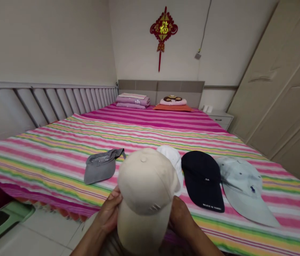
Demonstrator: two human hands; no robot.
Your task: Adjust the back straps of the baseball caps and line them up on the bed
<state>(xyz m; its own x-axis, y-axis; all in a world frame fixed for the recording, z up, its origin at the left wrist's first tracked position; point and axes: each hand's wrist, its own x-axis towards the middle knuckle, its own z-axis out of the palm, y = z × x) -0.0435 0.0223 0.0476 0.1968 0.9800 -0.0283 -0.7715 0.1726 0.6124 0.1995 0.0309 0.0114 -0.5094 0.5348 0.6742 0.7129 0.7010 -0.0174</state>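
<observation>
A cream baseball cap (147, 181) is held up in front of me, its brim pointing down toward me. My left hand (109, 209) grips its left edge near the brim, with the fingers closed on it. On the opposite edge my right hand (180, 217) is closed too, its fingertips partly hidden by the cap. Behind the cream cap, a white cap (171, 156) lies on the bed, mostly covered from sight. To the right are a black cap (201, 177) with lettering on its brim and a pale blue cap (241, 185). A grey visor (100, 166) lies to the left.
The bed has a striped cover (67, 153). Folded purple bedding (132, 102) and a pink pillow (173, 102) sit by the headboard (136, 85). A green stool (8, 220) stands at the lower left, a white nightstand (220, 118) at the far right.
</observation>
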